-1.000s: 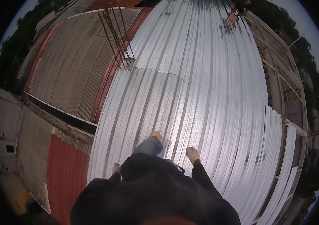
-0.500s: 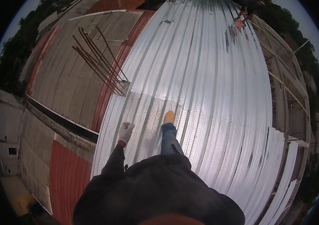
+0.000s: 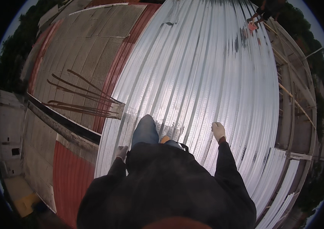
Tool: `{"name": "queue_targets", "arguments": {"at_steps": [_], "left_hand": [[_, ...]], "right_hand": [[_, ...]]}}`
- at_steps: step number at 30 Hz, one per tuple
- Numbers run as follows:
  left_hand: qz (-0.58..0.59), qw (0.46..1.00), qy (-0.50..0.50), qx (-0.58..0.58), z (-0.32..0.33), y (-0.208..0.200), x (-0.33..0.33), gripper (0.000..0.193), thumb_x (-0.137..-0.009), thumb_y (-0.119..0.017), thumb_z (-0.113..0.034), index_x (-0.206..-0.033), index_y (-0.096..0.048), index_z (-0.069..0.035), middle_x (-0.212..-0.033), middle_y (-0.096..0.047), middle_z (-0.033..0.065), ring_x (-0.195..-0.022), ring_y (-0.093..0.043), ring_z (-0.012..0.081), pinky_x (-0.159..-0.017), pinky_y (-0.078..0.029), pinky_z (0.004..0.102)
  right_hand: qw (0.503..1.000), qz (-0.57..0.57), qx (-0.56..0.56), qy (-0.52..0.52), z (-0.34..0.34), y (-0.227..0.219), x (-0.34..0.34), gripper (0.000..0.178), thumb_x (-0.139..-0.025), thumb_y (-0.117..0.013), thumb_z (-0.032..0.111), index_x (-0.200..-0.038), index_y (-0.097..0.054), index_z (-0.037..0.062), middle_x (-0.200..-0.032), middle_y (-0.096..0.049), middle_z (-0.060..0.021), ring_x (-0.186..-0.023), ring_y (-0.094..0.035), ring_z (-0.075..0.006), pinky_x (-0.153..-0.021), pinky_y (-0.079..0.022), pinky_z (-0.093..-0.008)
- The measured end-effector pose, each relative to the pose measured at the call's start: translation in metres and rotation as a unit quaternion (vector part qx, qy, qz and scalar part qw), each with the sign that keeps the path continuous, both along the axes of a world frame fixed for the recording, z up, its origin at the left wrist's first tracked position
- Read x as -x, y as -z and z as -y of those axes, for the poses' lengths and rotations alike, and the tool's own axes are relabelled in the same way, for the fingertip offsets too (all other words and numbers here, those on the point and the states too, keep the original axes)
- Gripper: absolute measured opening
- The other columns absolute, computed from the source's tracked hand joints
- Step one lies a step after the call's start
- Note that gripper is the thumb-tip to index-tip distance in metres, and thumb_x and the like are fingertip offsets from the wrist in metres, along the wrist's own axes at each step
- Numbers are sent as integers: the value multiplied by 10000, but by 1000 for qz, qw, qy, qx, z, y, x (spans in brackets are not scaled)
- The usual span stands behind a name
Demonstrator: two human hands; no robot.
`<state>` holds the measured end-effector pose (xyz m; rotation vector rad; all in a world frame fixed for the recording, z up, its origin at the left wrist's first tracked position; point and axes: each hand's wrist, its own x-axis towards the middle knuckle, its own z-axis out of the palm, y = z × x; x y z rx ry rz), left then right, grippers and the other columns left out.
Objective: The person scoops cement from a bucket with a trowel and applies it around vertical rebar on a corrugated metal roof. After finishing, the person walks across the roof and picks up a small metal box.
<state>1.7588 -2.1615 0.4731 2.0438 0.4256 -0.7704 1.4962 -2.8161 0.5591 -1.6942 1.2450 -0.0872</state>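
My right hand [image 3: 218, 131], in a pale glove, hangs over the ribbed metal roofing [image 3: 192, 76] on the right side of my body. Its fingers are curled in, and nothing shows in them. Low at my left side is my left hand [image 3: 122, 152], also gloved, close to my thigh; its fingers are too small and dim to read. My bent knee in blue jeans [image 3: 146, 129] is forward over the sheets, and the tip of a tan shoe [image 3: 165, 139] shows beside it. Neither hand visibly touches the roofing.
Rusty rebar rods [image 3: 87, 94] stick out of a concrete stub [image 3: 118, 111] at the roof's left edge. Old grey corrugated roofing [image 3: 89, 45] and a red panel [image 3: 70, 179] lie left. Open framing [image 3: 297, 110] borders the right. A person [image 3: 271, 7] is far right near a pinkish-red container [image 3: 252, 26].
I have stepped forward along the sheets, so the rebar stub is nearer. My right hand has come into view; my left hand has swung back toward my body.
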Motion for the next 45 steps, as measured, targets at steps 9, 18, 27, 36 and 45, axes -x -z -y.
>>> {"name": "queue_targets", "arguments": {"at_steps": [9, 18, 27, 36, 45], "left_hand": [[-97, 978, 175, -59, 100, 21, -106, 509, -1015, -842, -467, -1215, -771, -4, -1074, -811, 117, -936, -767, 236, -831, -619, 417], [-129, 987, 82, 51, 302, -23, -437, 405, -1036, -834, -407, -1198, -733, -49, -896, -688, 1, -745, -650, 125, -621, -514, 355], [78, 993, 86, 7, 511, -48, -691, 525, -991, -842, -446, -1298, -737, -33, -1112, -754, 110, -970, -737, 232, -822, -595, 391], [41, 969, 210, -121, 726, -58, -668, 778, -930, -874, -524, -1475, -673, -6, -1343, -787, 226, -1252, -759, 379, -1092, -586, 472], [157, 979, 113, 59, 928, -92, -751, 441, -1032, -804, -351, -1284, -699, -5, -1136, -735, 86, -1060, -686, 191, -966, -554, 367]], "right_hand": [[992, 51, -111, 22, 134, 6, -230, 512, -1114, -660, 362, -1430, -715, -37, -1090, -786, -90, -924, -741, -178, -797, -571, -340], [986, -51, -132, 86, 161, 16, -293, 488, -1100, -663, 307, -1353, -743, -102, -1077, -781, -127, -943, -743, -205, -865, -622, -364], [930, -196, 25, -310, 105, 62, -309, 577, -1071, -617, 526, -1219, -852, 20, -1247, -828, -277, -1234, -777, -464, -1041, -593, -542], [946, -292, -91, -107, 385, 123, -433, 725, -1065, -547, 595, -1239, -838, -46, -1322, -784, -349, -1334, -719, -521, -1132, -544, -567], [989, -100, 105, 16, 740, 20, -767, 752, -1058, -731, 544, -1478, -704, -79, -1395, -770, -347, -1355, -740, -447, -1173, -553, -499]]}}
